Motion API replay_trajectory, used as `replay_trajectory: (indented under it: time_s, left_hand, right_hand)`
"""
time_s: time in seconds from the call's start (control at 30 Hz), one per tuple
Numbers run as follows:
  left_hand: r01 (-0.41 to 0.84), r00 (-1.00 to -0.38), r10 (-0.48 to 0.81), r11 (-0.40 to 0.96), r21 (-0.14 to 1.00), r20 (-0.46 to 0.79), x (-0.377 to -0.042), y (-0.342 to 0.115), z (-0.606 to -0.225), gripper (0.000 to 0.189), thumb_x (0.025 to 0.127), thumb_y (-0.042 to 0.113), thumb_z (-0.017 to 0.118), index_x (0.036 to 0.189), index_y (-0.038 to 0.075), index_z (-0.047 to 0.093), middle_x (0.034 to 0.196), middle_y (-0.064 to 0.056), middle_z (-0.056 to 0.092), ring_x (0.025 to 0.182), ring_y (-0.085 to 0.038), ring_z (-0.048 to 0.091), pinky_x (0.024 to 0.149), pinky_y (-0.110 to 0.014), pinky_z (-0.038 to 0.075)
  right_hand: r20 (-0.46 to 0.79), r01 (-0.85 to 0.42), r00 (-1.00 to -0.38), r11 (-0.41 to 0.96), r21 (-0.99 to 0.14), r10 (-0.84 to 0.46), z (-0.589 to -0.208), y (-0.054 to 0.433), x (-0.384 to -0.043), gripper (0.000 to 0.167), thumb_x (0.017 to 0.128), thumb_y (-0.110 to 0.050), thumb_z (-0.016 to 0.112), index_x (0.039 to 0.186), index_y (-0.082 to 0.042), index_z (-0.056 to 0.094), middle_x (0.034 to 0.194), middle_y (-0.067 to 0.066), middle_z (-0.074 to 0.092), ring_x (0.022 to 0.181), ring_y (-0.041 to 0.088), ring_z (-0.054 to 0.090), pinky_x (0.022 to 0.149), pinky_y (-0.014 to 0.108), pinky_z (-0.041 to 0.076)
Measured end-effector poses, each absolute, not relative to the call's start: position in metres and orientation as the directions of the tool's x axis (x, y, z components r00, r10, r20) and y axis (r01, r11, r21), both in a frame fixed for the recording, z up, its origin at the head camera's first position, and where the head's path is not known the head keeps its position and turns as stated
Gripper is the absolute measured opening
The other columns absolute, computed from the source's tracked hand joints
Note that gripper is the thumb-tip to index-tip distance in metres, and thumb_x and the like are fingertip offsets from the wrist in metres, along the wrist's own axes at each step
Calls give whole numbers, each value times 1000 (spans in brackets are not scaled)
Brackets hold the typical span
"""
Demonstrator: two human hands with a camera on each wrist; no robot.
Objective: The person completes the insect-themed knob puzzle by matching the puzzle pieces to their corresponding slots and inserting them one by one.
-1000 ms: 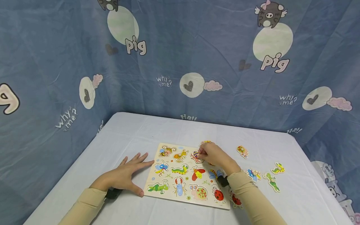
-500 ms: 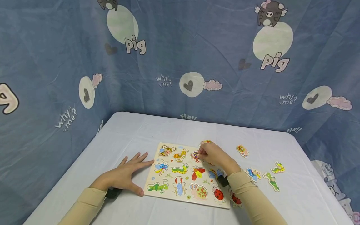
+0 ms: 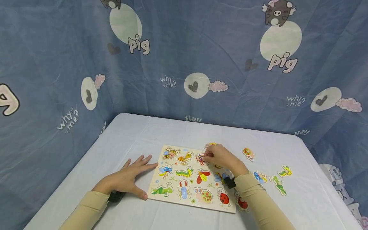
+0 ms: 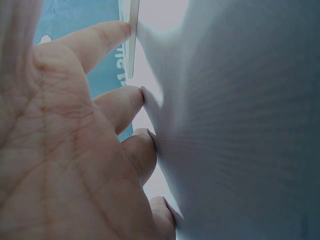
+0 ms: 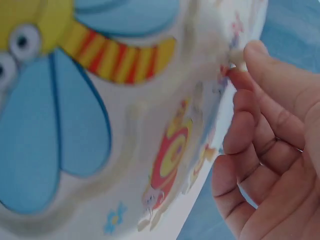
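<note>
A wooden peg puzzle board [image 3: 172, 179] with colourful insect pictures lies on the white table. My left hand [image 3: 126, 179] is spread flat at its left side, with thumb and index finger against the edge. In the left wrist view, the index fingertip [image 4: 124, 31] touches the board's side and other fingertips rest on the cloth. My right hand [image 3: 222, 158] is over the far right part of the board, pinching the small knob [image 5: 239, 58] of the spider piece [image 3: 200, 158] between thumb and index finger. Whether that piece sits flush is hard to tell.
Loose pieces lie right of the board: a snail [image 3: 248, 154], a blue insect [image 3: 260, 177], a caterpillar [image 3: 285, 171], a grasshopper [image 3: 278, 185] and a ladybird [image 3: 242, 203], partly under the right sleeve. Another piece [image 3: 210, 145] shows behind the right hand. A blue printed curtain [image 3: 161, 57] surrounds the table.
The right hand has risen and shifted very slightly while staying at the spider piece. The left hand and the board keep their places.
</note>
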State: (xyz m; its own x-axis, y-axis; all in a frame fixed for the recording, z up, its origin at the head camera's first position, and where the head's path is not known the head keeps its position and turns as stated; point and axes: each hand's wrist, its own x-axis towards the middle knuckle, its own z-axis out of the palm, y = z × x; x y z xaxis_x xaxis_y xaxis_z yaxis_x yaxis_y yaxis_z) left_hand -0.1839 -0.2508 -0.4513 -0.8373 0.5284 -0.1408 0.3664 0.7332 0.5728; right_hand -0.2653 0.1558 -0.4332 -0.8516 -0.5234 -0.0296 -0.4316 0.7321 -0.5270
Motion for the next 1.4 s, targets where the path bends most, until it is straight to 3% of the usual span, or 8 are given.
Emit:
replay_trajectory:
  time_s: [0.13, 0.37, 0.87, 1.4]
  left_hand:
    - [368, -838, 528, 735, 570, -139, -184, -250, -451, 121, 62, 59, 100, 165, 27, 45, 180, -19, 21, 166, -54, 6, 123, -85, -2]
    - [358, -840, 523, 736, 574, -147, -184, -250, -451, 121, 62, 58, 100, 165, 28, 45, 180, -18, 20, 166, -53, 6, 123, -85, -3]
    - [358, -841, 521, 737, 573, -146, -184, -251, -452, 121, 62, 59, 100, 165, 28, 45, 180, -18, 21, 166, -53, 6, 124, -84, -3]
    - [360, -838, 526, 736, 573, -148, -185, -251, -451, 121, 63, 60, 99, 166, 27, 44, 180, -18, 20, 166, -54, 5, 123, -85, -3]
  right_hand:
    - [7, -415, -874, 740, -529, -485, -429, 165, -273, 14, 106, -19, 70, 101, -9, 78, 88, 2, 74, 69, 10, 53, 66, 26, 48]
    - [-19, -256, -950, 808, -531, -313, -424, 177, -283, 18, 106, -23, 69, 114, -9, 77, 103, 8, 73, 87, 19, 60, 81, 36, 56]
    - [-33, -218, -963, 846, -487, -267, -437, 175, -302, 20, 107, -21, 69, 118, -7, 77, 102, 9, 71, 89, 21, 61, 83, 38, 56]
    - [-14, -245, -959, 853, -461, -283, -439, 171, -306, 10, 105, -15, 71, 106, -9, 79, 97, 7, 74, 85, 19, 61, 82, 38, 56]
